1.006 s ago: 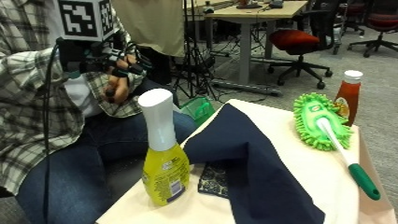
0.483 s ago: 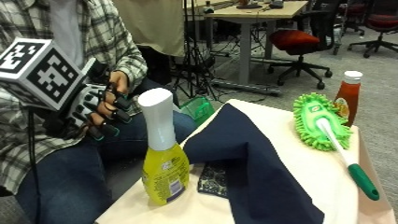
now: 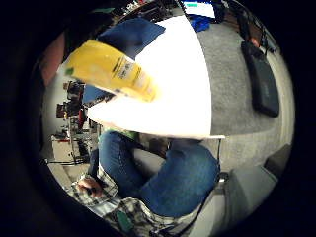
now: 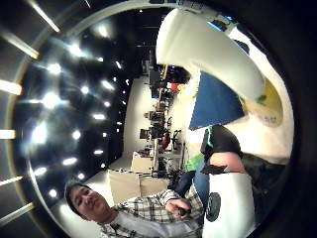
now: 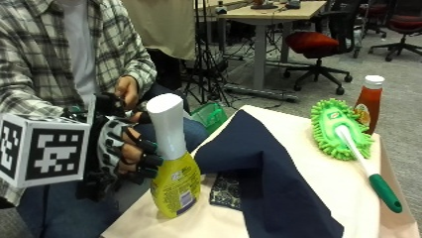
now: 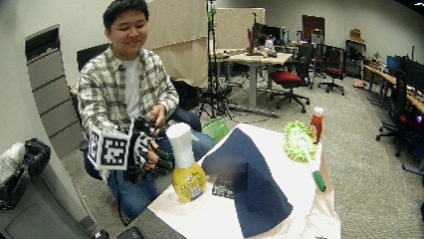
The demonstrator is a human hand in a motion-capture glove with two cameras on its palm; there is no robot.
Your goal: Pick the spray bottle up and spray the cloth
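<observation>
Spray bottle (image 5: 173, 171) holds yellow liquid; grip (image 5: 125, 151) beside.

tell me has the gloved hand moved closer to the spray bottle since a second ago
Yes. The gloved right hand has come down from chest height to beside the standing spray bottle, fingertips at its neck.

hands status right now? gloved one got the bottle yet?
Right hand: beside the spray bottle, fingers loosely curled toward its neck, holding nothing; contact cannot be told.
Bare left hand: back near the person's torso, not on the task's things.
</observation>
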